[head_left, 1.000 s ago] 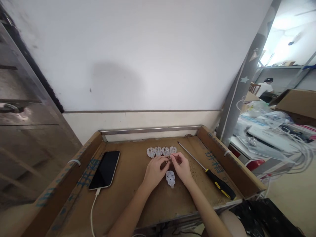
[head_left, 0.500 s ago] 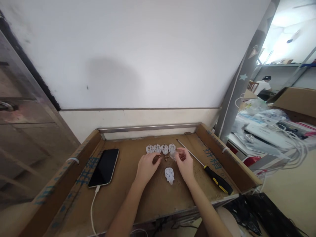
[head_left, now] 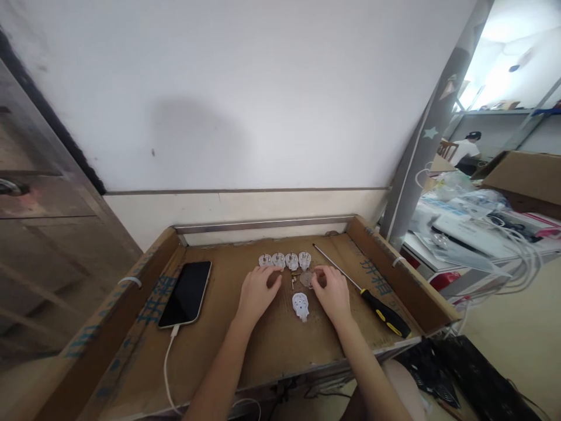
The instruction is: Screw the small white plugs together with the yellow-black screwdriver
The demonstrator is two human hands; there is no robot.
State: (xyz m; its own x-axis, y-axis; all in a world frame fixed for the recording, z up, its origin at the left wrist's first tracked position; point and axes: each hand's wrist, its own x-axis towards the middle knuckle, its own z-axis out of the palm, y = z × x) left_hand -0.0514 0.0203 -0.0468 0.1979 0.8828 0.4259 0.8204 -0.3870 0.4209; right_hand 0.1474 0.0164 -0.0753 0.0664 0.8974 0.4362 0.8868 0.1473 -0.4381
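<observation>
My right hand [head_left: 332, 290] has its thumb and fingertips closed on the edge of a clear plastic piece [head_left: 306, 280], low over the cardboard. Left of it, my left hand [head_left: 259, 294] is closed in a pinch near the row of plugs; whatever is in the fingertips is too small to make out. Several white plug halves [head_left: 291, 261] with metal pins pointing up stand side by side just beyond my hands. Small brass pieces [head_left: 294, 282] lie between my hands. Nearer to me rests a white plastic plug cover [head_left: 300, 306] with holes in it.
A screwdriver [head_left: 385, 313] with a black and yellow handle lies at the right. At the left is a phone [head_left: 186, 294] with a white cable [head_left: 167, 368]. Cardboard sides [head_left: 407, 275] border the work surface. A person [head_left: 467, 151] sits in the far background.
The clear plastic piece has come down and toward me, away from the plugs, with my right hand. The brass pieces show more plainly. My left hand has shifted slightly left.
</observation>
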